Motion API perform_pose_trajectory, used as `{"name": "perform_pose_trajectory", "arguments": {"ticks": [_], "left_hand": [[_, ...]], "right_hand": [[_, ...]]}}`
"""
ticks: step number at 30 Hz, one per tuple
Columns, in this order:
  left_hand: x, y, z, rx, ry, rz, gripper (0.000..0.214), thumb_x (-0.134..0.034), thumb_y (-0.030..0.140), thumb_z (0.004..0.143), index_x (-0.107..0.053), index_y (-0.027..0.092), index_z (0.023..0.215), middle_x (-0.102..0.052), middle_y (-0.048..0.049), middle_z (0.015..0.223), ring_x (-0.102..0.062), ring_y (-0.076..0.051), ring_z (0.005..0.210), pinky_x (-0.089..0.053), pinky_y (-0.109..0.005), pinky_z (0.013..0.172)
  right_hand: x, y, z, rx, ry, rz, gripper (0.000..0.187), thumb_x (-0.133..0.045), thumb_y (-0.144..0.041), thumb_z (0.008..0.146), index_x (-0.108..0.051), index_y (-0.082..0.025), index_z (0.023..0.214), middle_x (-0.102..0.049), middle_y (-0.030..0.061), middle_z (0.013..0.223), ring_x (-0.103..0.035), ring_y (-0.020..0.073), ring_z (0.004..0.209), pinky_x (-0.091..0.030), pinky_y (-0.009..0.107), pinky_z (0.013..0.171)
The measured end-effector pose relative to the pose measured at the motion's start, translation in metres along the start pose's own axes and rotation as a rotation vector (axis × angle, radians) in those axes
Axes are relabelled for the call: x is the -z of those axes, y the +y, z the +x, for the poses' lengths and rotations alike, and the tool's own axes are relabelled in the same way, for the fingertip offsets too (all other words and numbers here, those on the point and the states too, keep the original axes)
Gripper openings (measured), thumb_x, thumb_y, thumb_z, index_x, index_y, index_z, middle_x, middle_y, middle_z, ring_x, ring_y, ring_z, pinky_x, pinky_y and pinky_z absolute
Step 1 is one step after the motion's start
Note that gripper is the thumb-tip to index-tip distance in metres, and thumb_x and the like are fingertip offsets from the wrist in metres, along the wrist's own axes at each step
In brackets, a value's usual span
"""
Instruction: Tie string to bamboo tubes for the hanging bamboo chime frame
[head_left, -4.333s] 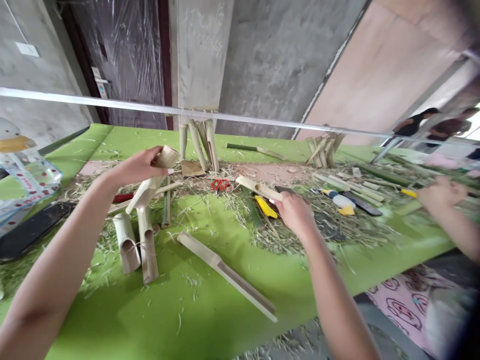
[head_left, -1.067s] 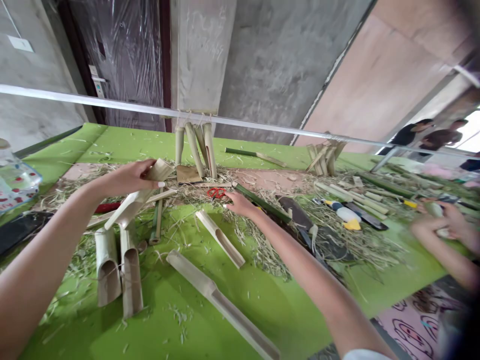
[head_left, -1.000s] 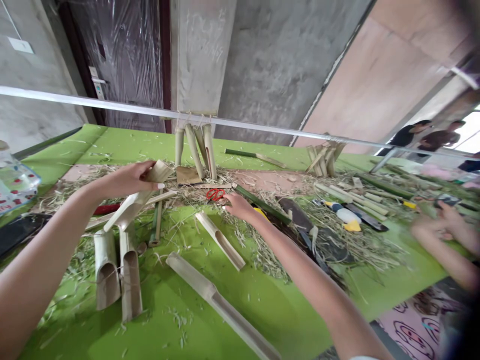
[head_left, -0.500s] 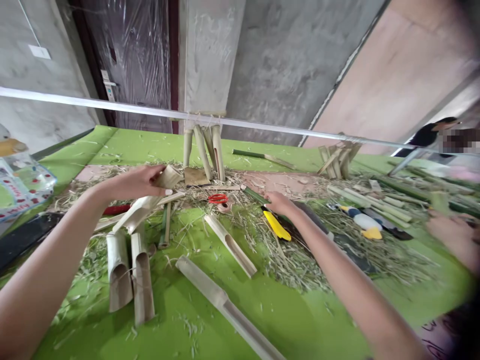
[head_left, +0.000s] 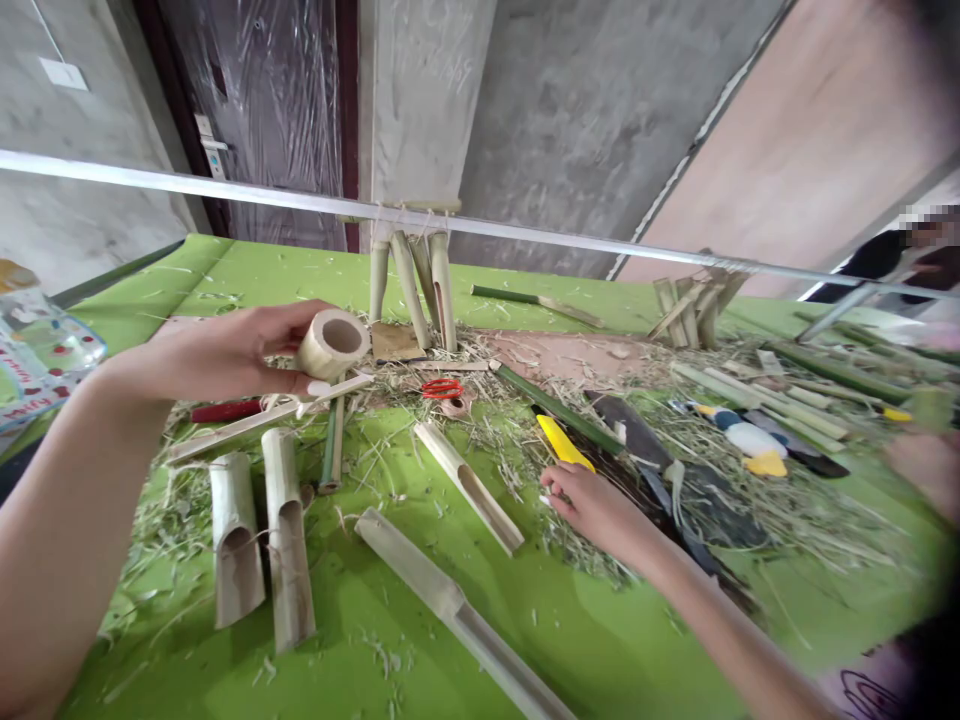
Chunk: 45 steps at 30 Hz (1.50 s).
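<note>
My left hand (head_left: 232,352) is closed around a short bamboo tube (head_left: 324,352), its hollow round end turned toward me. Fingers loosely curled and a little apart, my right hand (head_left: 581,498) hovers just below a yellow handle (head_left: 564,443) with nothing visible in it. A green bamboo stick (head_left: 559,408) lies beyond that hand. Two angle-cut bamboo tubes, a left one (head_left: 238,535) and a right one (head_left: 288,550), lie below my left hand. Further right are a cut bamboo piece (head_left: 469,488) and a long, partly split bamboo length (head_left: 450,600).
Red scissors (head_left: 442,388) lie mid-table among shavings. Bamboo tubes (head_left: 420,285) hang from a metal rail (head_left: 300,200) across the table. A dark blade (head_left: 637,430) and more bamboo strips (head_left: 757,400) lie right. Another person's blurred hand (head_left: 926,465) is at the right edge.
My left hand has tilted the bamboo tube so its open end now faces me, lifting it off the pieces below. My right hand has drawn back toward me from the green bamboo stick.
</note>
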<state>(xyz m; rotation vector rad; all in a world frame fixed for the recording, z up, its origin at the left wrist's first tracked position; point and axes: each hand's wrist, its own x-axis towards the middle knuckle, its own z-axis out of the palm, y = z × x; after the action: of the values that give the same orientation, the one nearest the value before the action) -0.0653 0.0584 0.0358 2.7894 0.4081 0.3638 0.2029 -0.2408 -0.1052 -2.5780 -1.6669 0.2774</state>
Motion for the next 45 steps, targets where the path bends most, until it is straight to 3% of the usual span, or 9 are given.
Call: {"name": "perform_pose_trajectory", "arguments": {"ticks": [3, 8, 11, 17, 21, 26, 31, 36, 45], "left_hand": [[0.004, 0.018, -0.005, -0.204, -0.108, -0.138, 0.062, -0.052, 0.045, 0.075, -0.044, 0.009, 0.125, -0.055, -0.0088, 0.120, -0.050, -0.018, 0.105, -0.037, -0.030, 0.092], [0.010, 0.032, -0.011, -0.096, -0.084, -0.212, 0.064, -0.055, 0.052, 0.068, -0.048, 0.012, 0.117, -0.056, -0.0081, 0.116, -0.049, -0.021, 0.105, -0.038, -0.033, 0.090], [0.013, 0.028, -0.012, -0.046, -0.051, -0.202, 0.067, -0.056, 0.054, 0.065, -0.047, 0.011, 0.115, -0.057, -0.0078, 0.112, -0.050, -0.021, 0.102, -0.038, -0.033, 0.087], [0.011, 0.021, -0.009, -0.137, -0.046, -0.226, 0.062, -0.053, 0.047, 0.071, -0.043, 0.006, 0.116, -0.056, -0.0085, 0.110, -0.051, -0.020, 0.100, -0.039, -0.032, 0.084], [-0.002, 0.024, 0.001, -0.089, -0.078, -0.345, 0.062, -0.054, 0.045, 0.071, -0.041, 0.007, 0.118, -0.057, -0.0097, 0.111, -0.051, -0.020, 0.101, -0.040, -0.032, 0.084], [-0.042, 0.037, 0.019, -0.329, -0.173, -0.411, 0.045, -0.054, 0.020, 0.077, -0.046, 0.012, 0.121, -0.057, -0.0085, 0.118, -0.052, -0.017, 0.104, -0.041, -0.035, 0.092], [-0.096, 0.066, 0.016, -0.434, -0.436, -0.117, 0.060, -0.050, 0.002, 0.074, -0.047, 0.026, 0.128, -0.060, -0.0026, 0.116, -0.055, -0.017, 0.100, -0.046, -0.035, 0.084], [-0.140, 0.082, 0.013, -0.538, -0.496, 0.177, 0.059, -0.051, 0.003, 0.070, -0.050, 0.020, 0.126, -0.062, -0.0097, 0.103, -0.057, -0.024, 0.091, -0.046, -0.035, 0.075], [-0.141, 0.078, 0.008, -0.429, -0.472, 0.063, 0.040, -0.049, 0.026, 0.084, -0.050, 0.024, 0.125, -0.058, -0.0080, 0.119, -0.057, -0.022, 0.103, -0.044, -0.029, 0.082]], "right_hand": [[-0.009, 0.007, 0.002, -0.006, 0.044, 0.029, 0.014, -0.039, -0.014, 0.082, -0.050, -0.021, 0.076, -0.061, 0.0051, 0.079, -0.059, 0.0184, 0.072, -0.042, 0.028, 0.064], [-0.008, 0.010, -0.002, -0.044, 0.019, 0.100, 0.014, -0.039, -0.018, 0.082, -0.051, -0.021, 0.077, -0.061, 0.0052, 0.076, -0.059, 0.0175, 0.065, -0.044, 0.028, 0.059], [-0.009, 0.018, -0.008, -0.065, 0.095, 0.120, 0.017, -0.042, -0.025, 0.082, -0.056, -0.020, 0.090, -0.062, 0.0090, 0.093, -0.062, 0.0204, 0.078, -0.047, 0.030, 0.066], [-0.015, 0.037, -0.024, -0.033, 0.244, 0.236, 0.032, -0.047, -0.030, 0.081, -0.057, -0.021, 0.110, -0.055, 0.0129, 0.112, -0.060, 0.0248, 0.095, -0.048, 0.039, 0.084], [-0.006, 0.037, -0.036, -0.046, 0.161, 0.609, 0.032, -0.052, -0.038, 0.080, -0.060, -0.024, 0.108, -0.057, 0.0105, 0.116, -0.059, 0.0235, 0.102, -0.049, 0.038, 0.087], [0.000, 0.041, -0.043, -0.140, 0.257, 0.778, 0.035, -0.059, -0.043, 0.075, -0.062, -0.022, 0.102, -0.061, 0.0111, 0.111, -0.060, 0.0244, 0.101, -0.049, 0.040, 0.088], [-0.006, 0.045, -0.040, -0.144, 0.310, 0.567, 0.024, -0.051, -0.037, 0.081, -0.062, -0.019, 0.092, -0.063, 0.0099, 0.095, -0.062, 0.0217, 0.085, -0.051, 0.035, 0.075], [0.006, 0.031, -0.026, -0.124, 0.268, 0.237, 0.021, -0.046, -0.021, 0.083, -0.062, -0.017, 0.096, -0.060, 0.0093, 0.097, -0.061, 0.0169, 0.071, -0.049, 0.031, 0.069], [0.004, 0.014, 0.027, -0.019, 0.129, -0.178, 0.016, -0.048, -0.010, 0.080, -0.064, -0.014, 0.081, -0.061, 0.0146, 0.092, -0.056, 0.0256, 0.095, -0.045, 0.034, 0.083]]}}
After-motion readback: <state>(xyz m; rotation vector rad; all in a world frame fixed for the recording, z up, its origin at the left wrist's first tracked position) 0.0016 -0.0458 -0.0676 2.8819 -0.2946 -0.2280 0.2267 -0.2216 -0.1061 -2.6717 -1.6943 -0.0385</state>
